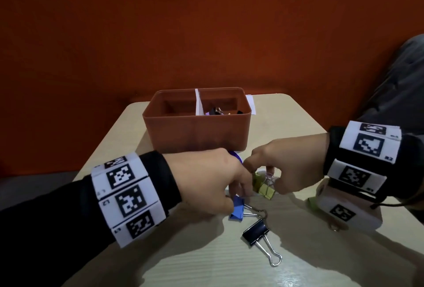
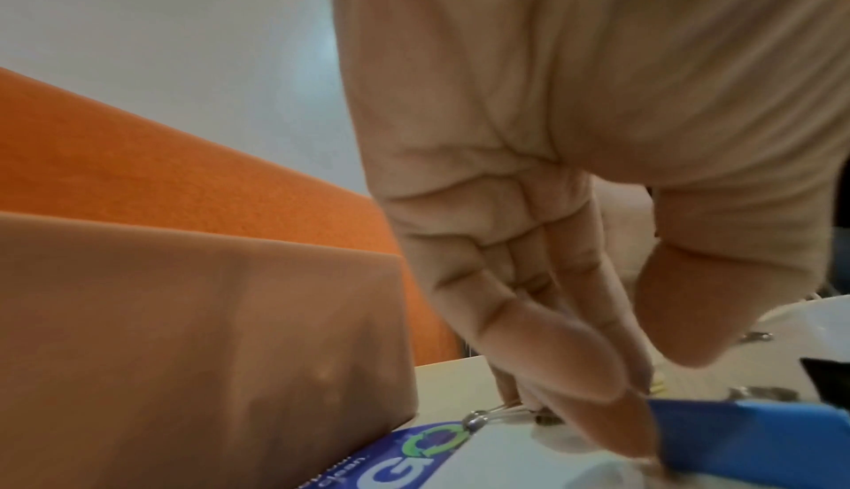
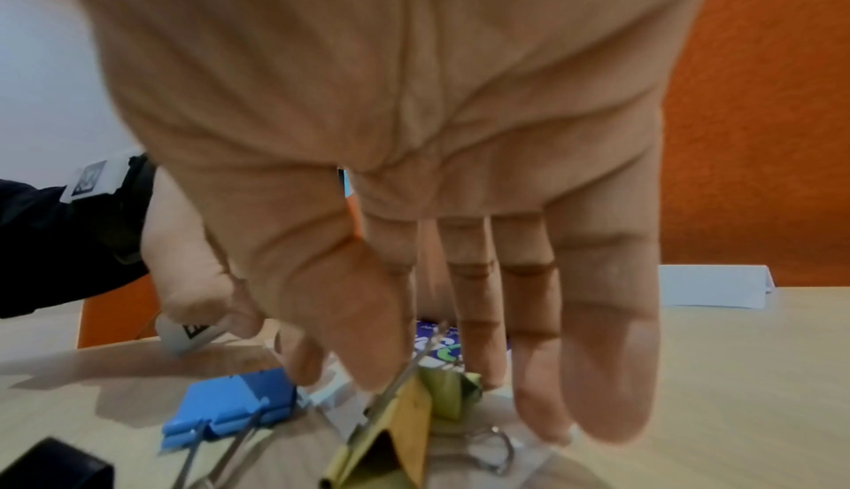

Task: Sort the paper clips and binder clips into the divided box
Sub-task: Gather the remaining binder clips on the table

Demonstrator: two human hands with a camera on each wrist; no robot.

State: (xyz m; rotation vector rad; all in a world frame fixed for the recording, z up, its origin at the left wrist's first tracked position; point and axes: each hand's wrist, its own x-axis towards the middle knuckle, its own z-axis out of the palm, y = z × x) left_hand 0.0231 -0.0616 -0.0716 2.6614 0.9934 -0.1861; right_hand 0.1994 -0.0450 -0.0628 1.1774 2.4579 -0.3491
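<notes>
The left hand (image 1: 206, 181) reaches down to the counter (image 1: 206, 270) with its fingers drawn together, their tips at the blue binder clip (image 1: 237, 209). In the left wrist view a fingertip (image 2: 612, 424) touches the clip's near end, but whether the grip has actually closed on it I cannot tell. The right hand (image 1: 286, 162) has its thumb and forefinger pinched on the wire handle of the olive binder clip (image 1: 263, 189), the other fingers hanging nearly straight beside it; that clip stands tilted on the counter, just right of the blue one.

A black binder clip (image 1: 255, 232) lies free nearer the person, handles pointing toward the front edge. The brown divided box (image 1: 195, 130) stands just behind both hands; its right compartment holds a few binder clips, and the floor of the left compartment is hidden by the near wall. A blue and white printed packet (image 2: 414, 460) lies under the hands, mostly covered. No paper clip can be made out.

Open counter lies to the right of the box and in front of the black clip; the left edge runs close beside the left wrist.
</notes>
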